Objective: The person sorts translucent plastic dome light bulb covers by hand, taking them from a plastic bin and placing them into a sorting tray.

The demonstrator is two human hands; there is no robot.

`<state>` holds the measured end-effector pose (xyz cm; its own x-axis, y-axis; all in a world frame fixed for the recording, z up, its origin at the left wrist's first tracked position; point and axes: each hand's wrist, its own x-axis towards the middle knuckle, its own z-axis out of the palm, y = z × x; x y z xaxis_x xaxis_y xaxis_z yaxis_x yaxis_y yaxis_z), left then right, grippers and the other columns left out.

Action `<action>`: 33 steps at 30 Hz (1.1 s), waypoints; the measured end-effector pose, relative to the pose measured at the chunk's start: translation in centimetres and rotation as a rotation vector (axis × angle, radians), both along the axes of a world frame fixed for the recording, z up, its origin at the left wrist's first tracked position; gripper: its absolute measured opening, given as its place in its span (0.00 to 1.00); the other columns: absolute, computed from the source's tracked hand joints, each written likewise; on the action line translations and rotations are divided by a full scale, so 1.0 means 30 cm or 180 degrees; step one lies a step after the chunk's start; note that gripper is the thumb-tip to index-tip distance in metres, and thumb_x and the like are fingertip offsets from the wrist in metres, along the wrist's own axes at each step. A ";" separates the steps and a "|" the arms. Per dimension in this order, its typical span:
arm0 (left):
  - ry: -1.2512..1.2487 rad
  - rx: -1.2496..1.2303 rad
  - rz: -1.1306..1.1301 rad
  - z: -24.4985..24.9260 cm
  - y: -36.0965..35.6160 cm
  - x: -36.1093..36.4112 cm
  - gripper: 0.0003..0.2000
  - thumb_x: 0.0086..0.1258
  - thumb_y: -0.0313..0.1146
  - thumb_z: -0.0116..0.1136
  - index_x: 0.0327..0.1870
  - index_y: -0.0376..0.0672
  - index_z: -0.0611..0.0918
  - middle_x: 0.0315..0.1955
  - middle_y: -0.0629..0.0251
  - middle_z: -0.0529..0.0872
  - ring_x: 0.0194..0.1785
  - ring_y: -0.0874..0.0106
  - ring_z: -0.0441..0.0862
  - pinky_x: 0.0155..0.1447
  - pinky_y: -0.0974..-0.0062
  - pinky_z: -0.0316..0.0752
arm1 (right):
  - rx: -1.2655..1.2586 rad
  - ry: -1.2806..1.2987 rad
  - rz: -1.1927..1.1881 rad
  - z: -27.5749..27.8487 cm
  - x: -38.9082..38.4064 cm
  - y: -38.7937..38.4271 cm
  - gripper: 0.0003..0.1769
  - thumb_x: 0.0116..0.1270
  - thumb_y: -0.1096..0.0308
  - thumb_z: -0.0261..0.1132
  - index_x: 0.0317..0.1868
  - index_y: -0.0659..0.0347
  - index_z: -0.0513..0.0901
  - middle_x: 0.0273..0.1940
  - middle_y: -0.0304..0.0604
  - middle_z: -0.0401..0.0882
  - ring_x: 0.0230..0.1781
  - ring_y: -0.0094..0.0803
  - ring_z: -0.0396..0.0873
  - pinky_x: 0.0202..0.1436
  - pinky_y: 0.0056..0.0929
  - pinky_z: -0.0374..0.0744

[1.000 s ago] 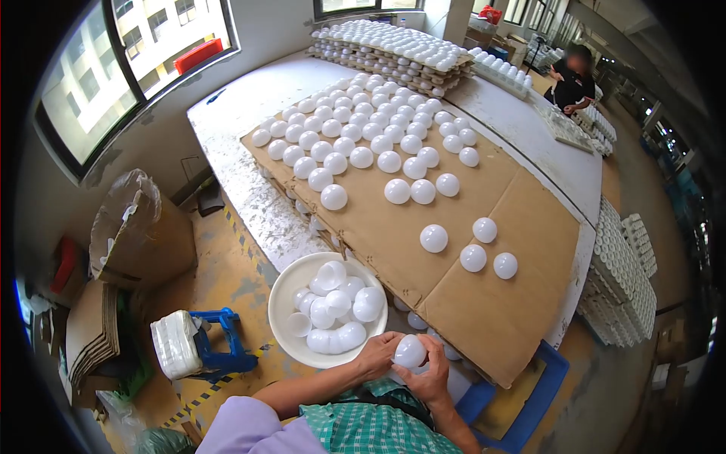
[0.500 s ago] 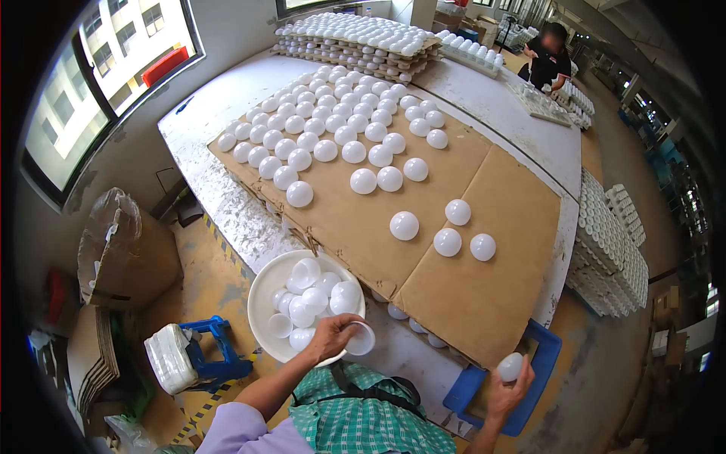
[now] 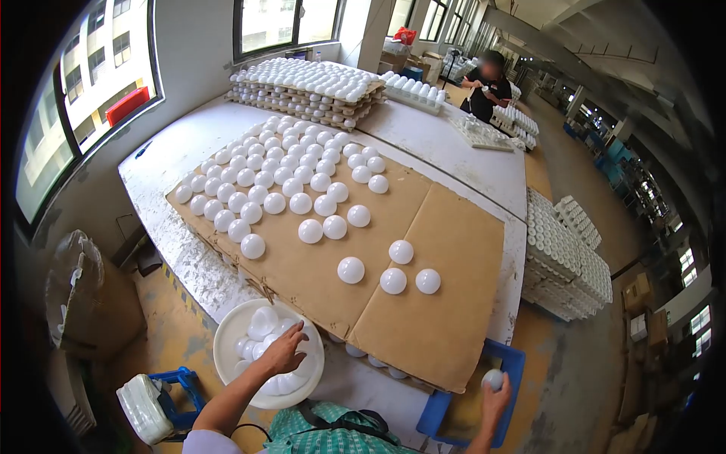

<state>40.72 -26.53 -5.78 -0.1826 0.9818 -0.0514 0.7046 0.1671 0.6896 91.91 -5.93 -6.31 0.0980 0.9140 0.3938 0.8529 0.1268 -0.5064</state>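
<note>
Tabletop [image 3: 155, 163] by the windows [image 3: 318, 26] // our left hand [image 3: 285, 352], fingers wide, looks unloaded above the tub [image 3: 224, 348] of white domes [image 3: 263, 321], so it's nearer // our right hand [image 3: 495, 401] holds one dome [image 3: 494, 378] over the blue bin [image 3: 432, 416] // kinda round, no long axis

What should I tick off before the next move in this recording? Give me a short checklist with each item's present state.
1. Right hand holding a white dome: ok, the fingers are around it.
2. That dome free of flaws: cannot tell, too small in view.
3. Right hand over the blue bin: ok in this view, though its height above it cannot be judged.
4. Left hand gripping a piece: not ok, its fingers look spread over the white basin.
5. White pieces within the basin: ok, several show.
6. Person in black away from both hands: ok, far off at the back.
</note>
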 end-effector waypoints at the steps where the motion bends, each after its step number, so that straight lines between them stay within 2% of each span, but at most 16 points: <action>1: -0.0148 -0.0118 0.0039 0.022 0.008 0.005 0.26 0.56 0.31 0.64 0.57 0.41 0.71 0.69 0.39 0.58 0.71 0.42 0.56 0.73 0.58 0.58 | -0.0113 0.0527 0.0139 0.087 -0.069 0.023 0.33 0.50 0.67 0.73 0.58 0.64 0.75 0.53 0.55 0.75 0.46 0.51 0.78 0.51 0.41 0.78; 2: -0.0153 -0.0145 0.0014 0.032 0.019 0.009 0.26 0.56 0.31 0.64 0.57 0.41 0.71 0.69 0.39 0.58 0.71 0.42 0.56 0.73 0.58 0.58 | -0.0200 0.1057 0.0272 0.176 -0.153 0.059 0.33 0.51 0.68 0.73 0.59 0.64 0.74 0.55 0.53 0.73 0.47 0.49 0.78 0.50 0.39 0.78; 5: 0.0433 -0.0488 -0.0063 0.024 0.038 0.020 0.44 0.51 0.33 0.69 0.70 0.42 0.58 0.70 0.36 0.51 0.71 0.42 0.56 0.71 0.57 0.61 | -0.0295 0.0281 0.1264 0.284 -0.430 0.123 0.33 0.52 0.68 0.72 0.60 0.63 0.74 0.56 0.54 0.73 0.52 0.50 0.76 0.52 0.38 0.78; 7: 0.0686 -0.0648 -0.0068 0.028 0.056 0.030 0.45 0.49 0.34 0.71 0.70 0.44 0.58 0.71 0.37 0.50 0.71 0.42 0.57 0.71 0.58 0.62 | -0.0530 -0.0023 0.1634 0.286 -0.574 0.167 0.33 0.51 0.68 0.72 0.60 0.62 0.74 0.57 0.55 0.72 0.55 0.50 0.75 0.54 0.39 0.77; 10: 0.0903 -0.0685 -0.0038 -0.015 0.050 0.035 0.50 0.43 0.33 0.75 0.71 0.47 0.59 0.71 0.39 0.50 0.69 0.43 0.61 0.69 0.59 0.66 | -0.0189 -0.0510 0.2069 0.222 -0.750 0.178 0.34 0.51 0.72 0.73 0.61 0.63 0.73 0.57 0.53 0.74 0.51 0.50 0.77 0.51 0.37 0.78; 13: 0.0684 -0.0633 0.0051 -0.017 0.038 0.036 0.49 0.42 0.30 0.75 0.70 0.45 0.61 0.69 0.39 0.55 0.67 0.44 0.64 0.68 0.60 0.66 | 0.0339 -0.0141 0.2229 0.285 -0.873 0.066 0.30 0.55 0.72 0.70 0.60 0.63 0.74 0.59 0.54 0.73 0.56 0.48 0.75 0.55 0.40 0.76; 15: 0.0575 -0.0472 0.0153 -0.038 0.016 0.045 0.48 0.43 0.29 0.75 0.70 0.43 0.61 0.69 0.39 0.56 0.67 0.44 0.64 0.69 0.60 0.66 | -0.1154 0.0475 0.2520 0.252 -0.934 -0.077 0.29 0.56 0.74 0.68 0.60 0.63 0.74 0.58 0.53 0.73 0.56 0.46 0.74 0.55 0.38 0.76; 17: 0.0313 -0.0103 0.0290 -0.034 -0.027 0.056 0.44 0.46 0.24 0.70 0.68 0.37 0.61 0.68 0.39 0.59 0.68 0.46 0.64 0.70 0.61 0.63 | -0.1401 0.0249 0.4066 0.206 -1.018 -0.234 0.29 0.54 0.76 0.68 0.59 0.63 0.75 0.54 0.50 0.76 0.48 0.43 0.77 0.50 0.36 0.78; 19: 0.0415 0.0158 0.0334 -0.058 -0.067 0.065 0.41 0.48 0.22 0.67 0.68 0.36 0.62 0.67 0.39 0.60 0.68 0.48 0.63 0.71 0.62 0.63 | -0.0229 -0.0416 0.4704 0.111 -1.125 -0.317 0.31 0.53 0.74 0.68 0.61 0.63 0.73 0.56 0.51 0.74 0.51 0.44 0.74 0.53 0.41 0.75; 21: 0.0725 0.0611 0.0392 -0.115 -0.107 0.079 0.33 0.55 0.18 0.55 0.67 0.33 0.63 0.66 0.40 0.63 0.69 0.51 0.64 0.71 0.63 0.63 | 0.0081 -0.0801 0.4698 0.046 -1.193 -0.329 0.33 0.53 0.73 0.68 0.62 0.61 0.71 0.57 0.52 0.72 0.54 0.46 0.72 0.55 0.42 0.73; 22: 0.0746 0.0597 0.0412 -0.112 -0.131 0.078 0.33 0.55 0.18 0.55 0.67 0.33 0.63 0.66 0.40 0.63 0.69 0.51 0.64 0.71 0.63 0.63 | 0.0423 -0.1191 0.4626 0.016 -1.226 -0.330 0.36 0.52 0.72 0.68 0.64 0.60 0.70 0.59 0.53 0.70 0.57 0.47 0.70 0.56 0.44 0.72; 24: 0.0438 0.0676 0.0473 -0.096 -0.167 0.080 0.31 0.55 0.16 0.49 0.66 0.31 0.64 0.66 0.41 0.64 0.68 0.49 0.64 0.69 0.63 0.65 | 0.0293 -0.1201 0.4719 0.012 -1.250 -0.331 0.39 0.51 0.70 0.69 0.66 0.60 0.67 0.62 0.53 0.66 0.59 0.49 0.67 0.58 0.45 0.69; 26: 0.0499 0.0762 0.0495 -0.117 -0.200 0.087 0.29 0.55 0.16 0.50 0.63 0.32 0.68 0.65 0.43 0.65 0.68 0.50 0.65 0.67 0.65 0.68 | -0.0204 -0.1213 0.4973 0.024 -1.253 -0.325 0.42 0.49 0.67 0.72 0.67 0.58 0.66 0.63 0.54 0.64 0.57 0.49 0.69 0.56 0.45 0.70; 29: 0.0278 0.0707 0.0441 -0.115 -0.238 0.079 0.24 0.56 0.18 0.52 0.58 0.33 0.72 0.65 0.45 0.67 0.69 0.54 0.65 0.68 0.60 0.65 | -0.0396 -0.1400 0.4959 0.054 -1.286 -0.345 0.44 0.48 0.64 0.74 0.67 0.53 0.66 0.65 0.54 0.62 0.57 0.48 0.69 0.55 0.45 0.71; 31: 0.1561 0.0902 0.0921 -0.088 -0.259 0.072 0.21 0.55 0.24 0.59 0.53 0.35 0.74 0.64 0.47 0.69 0.70 0.57 0.64 0.70 0.51 0.58 | -0.0296 -0.1458 0.4941 0.025 -1.307 -0.366 0.45 0.47 0.63 0.75 0.67 0.51 0.65 0.64 0.53 0.61 0.56 0.49 0.70 0.54 0.45 0.73; 33: 0.1550 0.0652 0.1090 -0.090 -0.266 0.030 0.21 0.53 0.28 0.63 0.51 0.38 0.75 0.64 0.49 0.69 0.71 0.58 0.63 0.70 0.49 0.55 | -0.0209 -0.1513 0.4895 0.002 -1.322 -0.383 0.45 0.47 0.62 0.75 0.67 0.49 0.65 0.64 0.53 0.60 0.56 0.50 0.71 0.54 0.46 0.74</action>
<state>41.62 -34.50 -8.47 -0.4436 0.8446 0.2998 0.8758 0.3375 0.3451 52.24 -17.40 -6.27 -0.9961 0.0414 0.0775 0.0177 0.9584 -0.2850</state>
